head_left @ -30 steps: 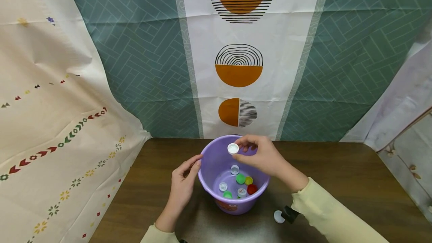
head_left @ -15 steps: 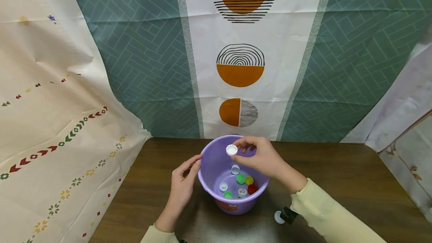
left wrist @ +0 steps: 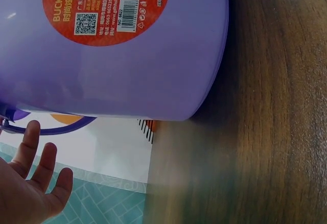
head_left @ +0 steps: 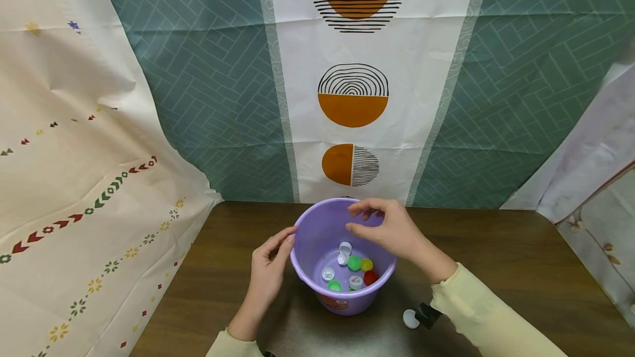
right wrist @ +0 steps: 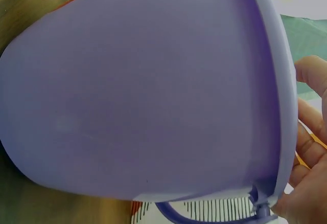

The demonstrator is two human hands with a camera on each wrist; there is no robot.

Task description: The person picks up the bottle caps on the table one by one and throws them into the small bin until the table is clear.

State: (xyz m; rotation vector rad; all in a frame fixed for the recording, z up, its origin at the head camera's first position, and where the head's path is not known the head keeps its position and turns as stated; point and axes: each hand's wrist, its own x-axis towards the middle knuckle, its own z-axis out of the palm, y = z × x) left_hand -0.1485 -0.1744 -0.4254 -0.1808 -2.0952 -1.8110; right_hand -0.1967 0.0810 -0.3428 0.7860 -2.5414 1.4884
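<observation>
A purple plastic bucket (head_left: 342,303) stands upright on the table; its orange-red label (left wrist: 104,9) shows in the left wrist view. At its left rim, my left hand (head_left: 268,269) pinches the edge between thumb and forefinger, while its other fingers stand off the wall. Over the bucket's right side hovers my right hand (head_left: 389,230), thumb and fingers apart with nothing between them. Inside lie several bottle caps: a white cap (head_left: 343,259) beside another white cap (head_left: 345,247), a green cap (head_left: 354,263), a yellow cap (head_left: 366,265) and a red cap (head_left: 370,277).
On the brown wooden table (head_left: 476,269), another white cap (head_left: 410,319) lies right of the bucket, near a black strap (head_left: 428,315) at the right sleeve. A patterned cloth (head_left: 198,98) hangs behind the table, with pale cloth (head_left: 89,191) at the left.
My right hand has let go of the white cap it held above the bucket. That cap now lies on the bucket's bottom among the others. The left hand has stayed at the rim.
</observation>
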